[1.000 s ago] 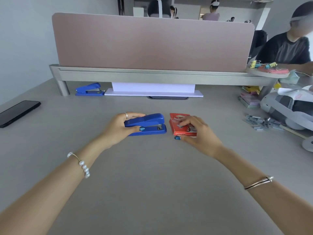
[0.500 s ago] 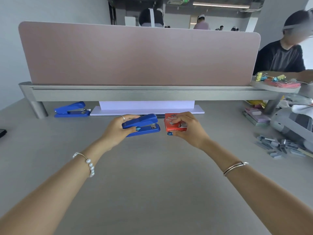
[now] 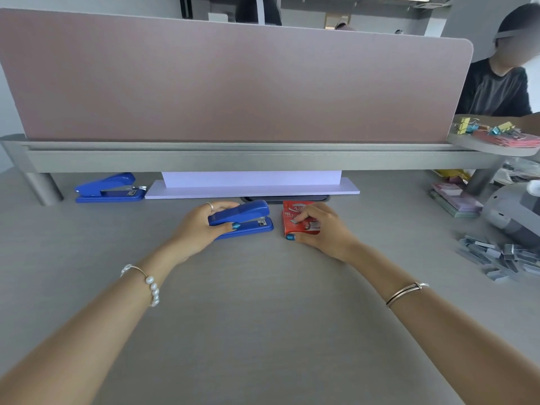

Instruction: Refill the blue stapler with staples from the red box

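A blue stapler (image 3: pixel 248 215) lies closed on the grey desk (image 3: pixel 263 317), its nose pointing right. My left hand (image 3: pixel 201 229) wraps its rear end, thumb on the near side and fingers over the top. Just right of it lies a small red staple box (image 3: pixel 295 219), flat on the desk. My right hand (image 3: pixel 321 229) grips the box, fingers across its top and thumb at its near left corner. Stapler and box sit a short gap apart.
A second blue stapler (image 3: pixel 109 188) rests at the back left under the pink divider (image 3: pixel 233 83). A white stand (image 3: pixel 251 185) is behind my hands. Loose staple strips (image 3: pixel 496 257) lie at right, by notepads (image 3: pixel 455 200) and a grey device (image 3: pixel 514 211). Another person (image 3: pixel 499 80) sits beyond.
The view tilted up and the desk objects now sit lower in frame. Both hands keep their holds on the stapler and the box; neither has visibly shifted on the desk.
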Demonstrator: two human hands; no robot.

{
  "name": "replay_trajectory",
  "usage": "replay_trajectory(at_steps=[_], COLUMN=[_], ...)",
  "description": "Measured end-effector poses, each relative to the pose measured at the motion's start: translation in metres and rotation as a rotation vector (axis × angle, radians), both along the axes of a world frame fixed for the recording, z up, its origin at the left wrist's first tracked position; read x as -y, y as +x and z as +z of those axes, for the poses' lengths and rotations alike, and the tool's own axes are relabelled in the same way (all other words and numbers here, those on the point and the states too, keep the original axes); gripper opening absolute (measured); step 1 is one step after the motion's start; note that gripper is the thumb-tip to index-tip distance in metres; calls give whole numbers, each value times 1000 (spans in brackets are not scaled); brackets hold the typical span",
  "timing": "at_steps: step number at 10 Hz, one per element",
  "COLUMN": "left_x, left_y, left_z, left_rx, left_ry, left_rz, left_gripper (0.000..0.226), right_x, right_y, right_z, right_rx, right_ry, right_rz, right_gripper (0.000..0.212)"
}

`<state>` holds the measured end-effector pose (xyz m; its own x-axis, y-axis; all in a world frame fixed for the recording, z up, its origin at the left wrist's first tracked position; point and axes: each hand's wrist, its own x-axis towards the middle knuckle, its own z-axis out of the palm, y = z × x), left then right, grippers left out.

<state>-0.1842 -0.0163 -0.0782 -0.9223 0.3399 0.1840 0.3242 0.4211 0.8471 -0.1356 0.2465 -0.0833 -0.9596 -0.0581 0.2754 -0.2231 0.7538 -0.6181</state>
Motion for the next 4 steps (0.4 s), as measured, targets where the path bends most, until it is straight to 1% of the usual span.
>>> replay_trajectory(at_steps=[1, 2, 3, 4], left_x=[-1, -1, -1, 0], left_y=[1, 6, 11, 20], left_z=[0, 5, 11, 27], left_rx=[-16, -29, -48, -110], left_ry=[-2, -49, -100, -63], left_rz=[-10, 2, 23, 95], left_gripper=[38, 42, 41, 54], right_x=[0, 3, 5, 3], right_y=[1, 5, 9, 22], right_z=[0, 3, 7, 26], right_rx=[6, 27, -16, -63], right_ry=[9, 22, 10, -144], right_rz=[-1, -9, -22, -113], right_gripper=[30, 30, 33, 37])
